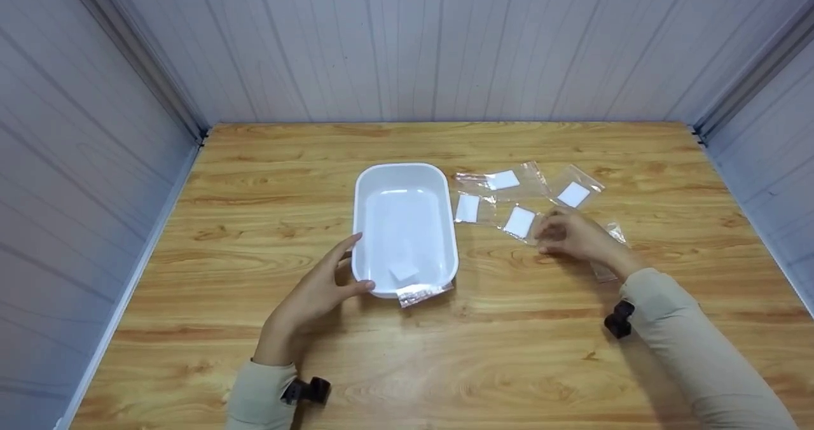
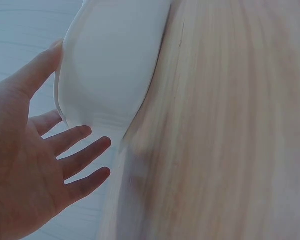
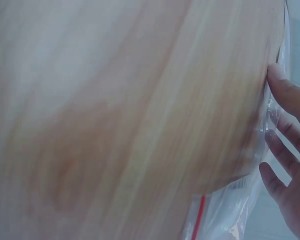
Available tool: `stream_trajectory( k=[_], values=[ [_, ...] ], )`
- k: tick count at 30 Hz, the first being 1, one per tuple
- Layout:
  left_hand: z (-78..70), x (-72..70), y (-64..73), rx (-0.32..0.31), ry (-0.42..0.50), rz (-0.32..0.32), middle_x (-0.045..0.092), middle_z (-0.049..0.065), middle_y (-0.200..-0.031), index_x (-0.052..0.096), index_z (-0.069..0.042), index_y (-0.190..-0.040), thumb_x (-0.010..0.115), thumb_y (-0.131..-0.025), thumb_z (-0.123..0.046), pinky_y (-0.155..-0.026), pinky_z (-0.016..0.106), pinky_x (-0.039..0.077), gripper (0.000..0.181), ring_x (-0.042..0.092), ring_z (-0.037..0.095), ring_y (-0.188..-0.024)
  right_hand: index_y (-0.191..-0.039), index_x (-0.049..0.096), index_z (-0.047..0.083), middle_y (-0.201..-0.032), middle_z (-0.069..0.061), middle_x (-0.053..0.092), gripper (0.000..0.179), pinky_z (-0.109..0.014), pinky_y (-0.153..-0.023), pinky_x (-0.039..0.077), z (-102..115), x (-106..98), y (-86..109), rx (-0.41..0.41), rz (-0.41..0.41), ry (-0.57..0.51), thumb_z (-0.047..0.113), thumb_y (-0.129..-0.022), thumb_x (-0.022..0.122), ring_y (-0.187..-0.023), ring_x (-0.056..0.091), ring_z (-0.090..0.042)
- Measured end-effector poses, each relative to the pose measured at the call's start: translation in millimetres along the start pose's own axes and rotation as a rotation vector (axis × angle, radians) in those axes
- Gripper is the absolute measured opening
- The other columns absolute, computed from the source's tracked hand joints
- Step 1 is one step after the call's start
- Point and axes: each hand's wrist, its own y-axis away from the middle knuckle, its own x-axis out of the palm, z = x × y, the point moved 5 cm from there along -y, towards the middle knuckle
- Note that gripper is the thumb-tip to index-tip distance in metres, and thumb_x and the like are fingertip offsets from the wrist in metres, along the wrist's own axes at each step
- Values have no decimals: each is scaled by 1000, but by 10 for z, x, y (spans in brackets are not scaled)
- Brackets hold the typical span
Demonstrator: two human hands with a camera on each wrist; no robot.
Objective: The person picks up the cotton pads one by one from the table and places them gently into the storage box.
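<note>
A white rectangular tray [image 1: 407, 226] stands near the middle of the wooden table. My left hand [image 1: 318, 290] rests at its near left corner, thumb and a finger touching the rim; the left wrist view shows the other fingers spread and fairly straight. Inside the tray's near end lies a clear zip bag with a white square [image 1: 404, 271], its end lying over the rim. My right hand [image 1: 575, 236], fingers loosely bent and apart, is at the edge of a clear zip bag with a white square [image 1: 519, 222]. Whether its fingertips touch that bag is unclear.
Behind lie more clear bags with white squares: one bag [image 1: 467, 208] beside the tray, another [image 1: 502, 180] farther back and a third [image 1: 573, 194] to the right. A further bag [image 1: 604, 272] lies partly under the right wrist. Panelled walls [image 1: 407, 48] enclose the table [image 1: 509, 353].
</note>
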Motion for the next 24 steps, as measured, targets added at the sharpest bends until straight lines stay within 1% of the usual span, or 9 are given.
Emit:
stream_trajectory(
  k=[5, 10, 13, 16, 20, 24],
  values=[
    [5, -2, -4, 21, -3, -4, 38, 12, -154, 28, -26, -156, 80, -83, -39, -116, 57, 18, 90, 35, 34, -141, -85, 74, 7, -94, -6, 62, 14, -44, -84, 53, 21, -8, -43, -19, -25, 49, 9, -76, 85, -90, 62, -26],
    [18, -1, -9, 21, -10, -9, 38, 12, -154, 29, -25, -156, 79, -84, -39, -116, 57, 18, 90, 34, 34, -142, -84, 75, 9, -94, -6, 62, 12, -44, -83, 49, 4, -1, -62, 11, -34, 66, 9, -78, 85, -91, 58, -25],
    [23, -2, -10, 17, -14, -7, 38, 13, -154, 29, -26, -156, 79, -84, -39, -116, 57, 18, 89, 34, 34, -142, -84, 75, 9, -94, -6, 63, 10, -44, -83, 49, -12, 2, -73, 17, -34, 57, 7, -79, 83, -91, 58, -25],
    [15, -9, -15, 19, -15, -9, 37, 13, -155, 29, -26, -156, 79, -84, -38, -116, 57, 18, 89, 35, 35, -142, -86, 75, 8, -94, -6, 66, 9, -44, -85, 49, -9, -5, -88, 6, -38, 40, 4, -80, 82, -93, 59, -25],
    [-3, -14, -18, 18, -14, -8, 38, 11, -155, 29, -27, -156, 79, -84, -39, -116, 58, 17, 89, 34, 35, -142, -88, 74, 6, -94, -6, 69, 9, -44, -91, 48, 9, -17, -99, 4, -35, 9, 1, -81, 79, -96, 61, -26],
    [1, -6, -8, 9, -19, -1, 37, 10, -155, 28, -28, -156, 78, -84, -42, -117, 55, 18, 89, 34, 33, -142, -88, 74, 5, -94, -6, 70, 7, -46, -93, 48, 24, -35, -87, 34, -40, 16, 3, -83, 78, -96, 63, -27]
  ],
)
